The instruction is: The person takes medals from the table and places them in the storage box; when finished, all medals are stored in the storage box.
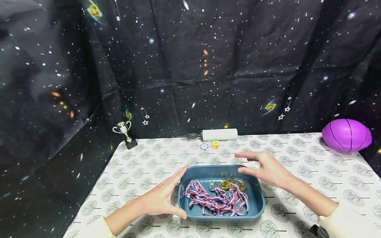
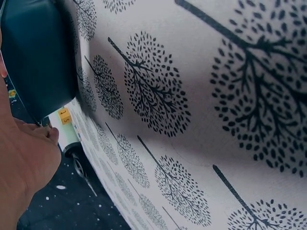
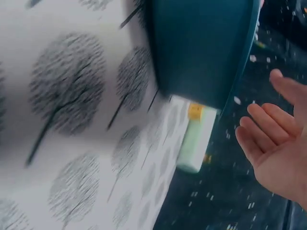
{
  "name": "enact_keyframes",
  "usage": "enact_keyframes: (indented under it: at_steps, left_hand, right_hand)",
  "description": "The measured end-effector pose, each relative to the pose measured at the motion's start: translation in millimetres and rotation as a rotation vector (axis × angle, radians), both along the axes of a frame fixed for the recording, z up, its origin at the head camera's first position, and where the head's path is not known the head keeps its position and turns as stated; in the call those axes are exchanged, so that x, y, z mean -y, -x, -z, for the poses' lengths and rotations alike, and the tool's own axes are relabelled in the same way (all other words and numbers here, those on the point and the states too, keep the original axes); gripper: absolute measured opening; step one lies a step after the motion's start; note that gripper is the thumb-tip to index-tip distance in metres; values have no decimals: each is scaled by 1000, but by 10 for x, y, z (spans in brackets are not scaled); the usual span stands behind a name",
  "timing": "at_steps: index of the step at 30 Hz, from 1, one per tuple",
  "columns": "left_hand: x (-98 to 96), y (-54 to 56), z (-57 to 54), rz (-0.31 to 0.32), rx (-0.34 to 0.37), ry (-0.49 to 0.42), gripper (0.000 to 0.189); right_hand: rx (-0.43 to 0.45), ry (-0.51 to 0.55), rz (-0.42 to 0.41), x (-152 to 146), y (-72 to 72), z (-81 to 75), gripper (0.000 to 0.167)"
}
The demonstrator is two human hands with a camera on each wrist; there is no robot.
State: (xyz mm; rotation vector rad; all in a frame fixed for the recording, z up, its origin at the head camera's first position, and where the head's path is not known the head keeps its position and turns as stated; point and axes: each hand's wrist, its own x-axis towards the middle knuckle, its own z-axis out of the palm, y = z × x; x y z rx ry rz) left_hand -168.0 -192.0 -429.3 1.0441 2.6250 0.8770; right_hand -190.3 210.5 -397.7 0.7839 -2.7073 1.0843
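A dark teal bin stands on the patterned cloth. Inside lie striped red, white and blue ribbons with gold medals and a clear silvery medal. My left hand is at the bin's left end, its fingers extended toward the far corner and its thumb by the near one. Over the far right corner, my right hand is spread with thumb and fingers apart, holding nothing. The right wrist view shows this hand palm up beside the bin's wall, with a gap between.
Behind the bin are a white cylinder with a dark end, a yellow letter cube and a poker chip. A silver trophy stands back left; a purple ball rests back right. A dark starry curtain hangs behind.
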Motion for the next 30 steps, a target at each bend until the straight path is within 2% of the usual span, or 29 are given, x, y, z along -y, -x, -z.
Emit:
enact_keyframes:
  at_steps: [6,10,14,19,24,30]
  left_hand:
    - [39,-10,-14,-27,23,-10,146]
    - [65,-13,-9,-19,3,-7,144]
    - [91,-15,0,-15,-30,-12,143]
    - [124,-11,16,-10,-86,-18,141]
    - [140,-25,27,-30,-100,-8,140]
    - [122,-44,12,-46,-101,-6,139]
  right_hand:
    - [56,14,-33,-302,-148,99,75]
    - [105,23,-116,-430,-279,216,108]
    - [96,-1,-165,-468,-398,332,136]
    - [19,-27,-164,-453,-457,378,140]
    - [4,12,-195,-452,-459,402,135]
    - [8,17,-185,-455,-461,405,134]
